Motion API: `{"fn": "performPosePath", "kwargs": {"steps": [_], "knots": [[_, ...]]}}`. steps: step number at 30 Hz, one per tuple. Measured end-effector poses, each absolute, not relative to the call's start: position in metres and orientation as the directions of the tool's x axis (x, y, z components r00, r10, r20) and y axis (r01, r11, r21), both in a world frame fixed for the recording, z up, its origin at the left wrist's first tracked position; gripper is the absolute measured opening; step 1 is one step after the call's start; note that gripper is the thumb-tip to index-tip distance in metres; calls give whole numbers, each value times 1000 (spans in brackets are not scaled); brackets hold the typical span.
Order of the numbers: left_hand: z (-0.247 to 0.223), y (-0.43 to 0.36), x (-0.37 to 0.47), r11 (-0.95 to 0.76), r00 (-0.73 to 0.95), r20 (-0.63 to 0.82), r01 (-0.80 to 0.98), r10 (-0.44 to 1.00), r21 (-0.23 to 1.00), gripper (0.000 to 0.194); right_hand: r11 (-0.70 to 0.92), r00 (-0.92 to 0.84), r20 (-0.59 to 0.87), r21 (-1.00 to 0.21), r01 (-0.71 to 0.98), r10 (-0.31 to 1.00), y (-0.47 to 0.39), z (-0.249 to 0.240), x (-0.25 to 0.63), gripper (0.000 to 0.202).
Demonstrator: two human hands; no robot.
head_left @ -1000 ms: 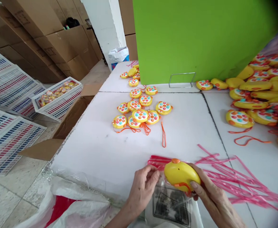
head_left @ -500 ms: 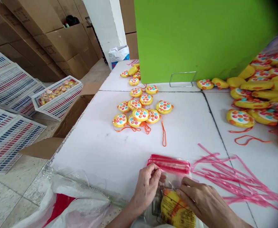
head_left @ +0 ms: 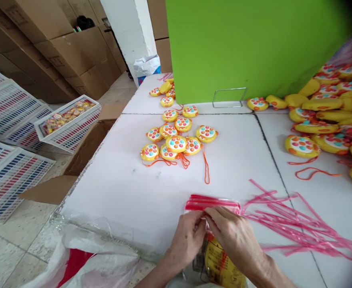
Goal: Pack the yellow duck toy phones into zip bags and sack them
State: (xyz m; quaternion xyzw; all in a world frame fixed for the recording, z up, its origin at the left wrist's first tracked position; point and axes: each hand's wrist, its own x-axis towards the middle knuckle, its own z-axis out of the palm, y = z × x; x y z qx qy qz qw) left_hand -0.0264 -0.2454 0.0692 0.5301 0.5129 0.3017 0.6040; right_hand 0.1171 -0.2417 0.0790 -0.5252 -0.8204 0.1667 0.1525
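My left hand [head_left: 188, 236] pinches the upper left edge of a clear plastic bag [head_left: 198, 262] at the bottom centre. My right hand [head_left: 234, 236] is closed on the same bag edge, its fingertips against those of the left. Inside the bag shows a yellow toy [head_left: 224, 266] with printing over it. Just beyond my hands lie flat bags with red-pink tops [head_left: 196, 202]. Torn pink strips [head_left: 302, 224] are spread to the right. Farther back sits a group of yellow toys [head_left: 176, 143] with coloured dots and orange cords.
A green board [head_left: 248, 48] stands at the back of the white table [head_left: 118, 176]. More yellow toys [head_left: 326, 104] are piled at right. An open cardboard box [head_left: 88, 148], a filled basket [head_left: 70, 136] and a white sack [head_left: 103, 260] are at left.
My right hand has moved left and up along the bag to meet my left hand, closing on its top edge. The view has shifted slightly.
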Motion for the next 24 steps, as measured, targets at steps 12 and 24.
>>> {"fn": "performPosePath", "kwargs": {"steps": [12, 24], "knots": [[52, -258, -35, 353, 224, -388, 183, 894, 918, 22, 41, 29, 138, -472, 881, 990, -232, 70, 208, 21], [67, -244, -25, 270, 246, -335, 262, 910, 926, 20, 379, -371, 103, -412, 829, 923, -233, 79, 115, 15]]}}
